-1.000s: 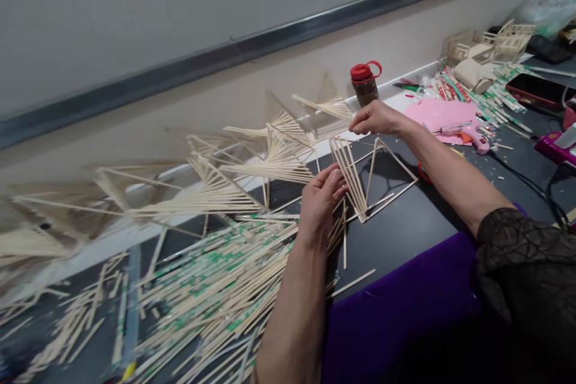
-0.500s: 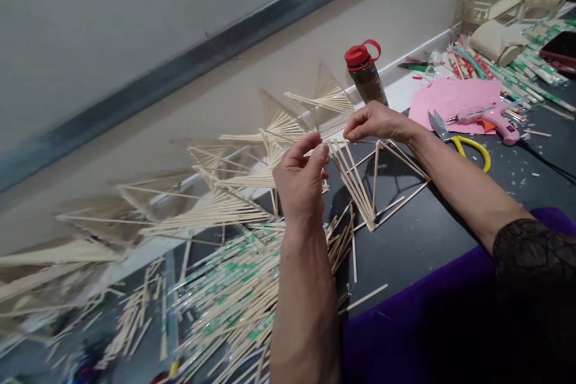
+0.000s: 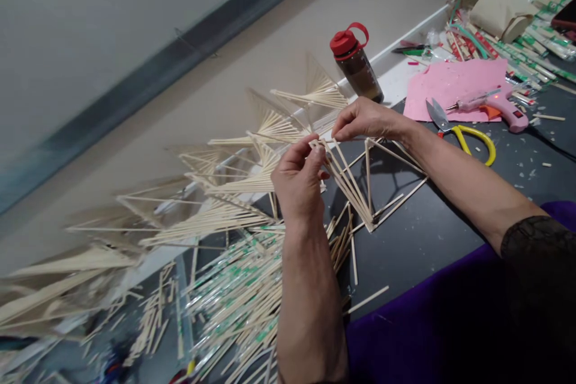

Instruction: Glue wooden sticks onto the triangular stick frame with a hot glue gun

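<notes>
A frame of thin wooden sticks (image 3: 352,194), fanned and joined at a low point, stands on the dark table between my forearms. My left hand (image 3: 297,177) is closed, thumb and fingers pinching the upper stick ends on the frame's left side. Just right of it, my right hand (image 3: 365,119) pinches the upper end of one stick, its fingertips close to my left thumb. Beneath my left wrist lies a heap of chopsticks (image 3: 243,288), many in clear and green wrappers. Behind my hands, more fanned stick structures (image 3: 243,183) line the wall.
A dark bottle with a red lid (image 3: 360,75) stands by the wall. To the right lie scissors with yellow handles (image 3: 477,139), a pink glue gun (image 3: 506,109) and a pink sheet (image 3: 425,93). Wrapped chopsticks (image 3: 499,51) fill the far right. Short stick pieces (image 3: 153,315) are at lower left.
The view has shifted slightly. My left thumb and fingers have come together on the stick ends, and the sticks at the top of the frame are spaced differently. My right hand stays pinched.
</notes>
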Motion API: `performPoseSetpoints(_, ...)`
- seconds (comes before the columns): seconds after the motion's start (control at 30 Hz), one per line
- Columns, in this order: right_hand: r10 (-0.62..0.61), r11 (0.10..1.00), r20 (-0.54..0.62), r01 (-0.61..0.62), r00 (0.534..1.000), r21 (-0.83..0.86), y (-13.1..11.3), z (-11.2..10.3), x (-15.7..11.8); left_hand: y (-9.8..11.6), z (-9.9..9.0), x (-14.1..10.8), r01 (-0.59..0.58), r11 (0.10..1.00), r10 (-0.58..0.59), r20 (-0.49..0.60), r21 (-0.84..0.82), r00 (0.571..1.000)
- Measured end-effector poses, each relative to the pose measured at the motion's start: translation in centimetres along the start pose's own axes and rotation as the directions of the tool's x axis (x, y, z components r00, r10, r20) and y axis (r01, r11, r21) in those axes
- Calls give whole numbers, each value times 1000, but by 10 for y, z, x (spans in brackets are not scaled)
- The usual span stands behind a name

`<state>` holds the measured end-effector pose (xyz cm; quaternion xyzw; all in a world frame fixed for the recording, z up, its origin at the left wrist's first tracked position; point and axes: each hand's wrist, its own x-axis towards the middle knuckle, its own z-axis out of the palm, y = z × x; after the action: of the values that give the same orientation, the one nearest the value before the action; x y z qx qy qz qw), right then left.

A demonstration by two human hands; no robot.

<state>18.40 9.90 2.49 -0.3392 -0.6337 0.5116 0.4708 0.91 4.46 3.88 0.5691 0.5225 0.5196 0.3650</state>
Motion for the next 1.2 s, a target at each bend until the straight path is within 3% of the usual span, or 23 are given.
performPoseSetpoints(1.2,-118,992,71,114,990,61,8,2,4,2,1,-1,5,1000,-6,18,9,1000)
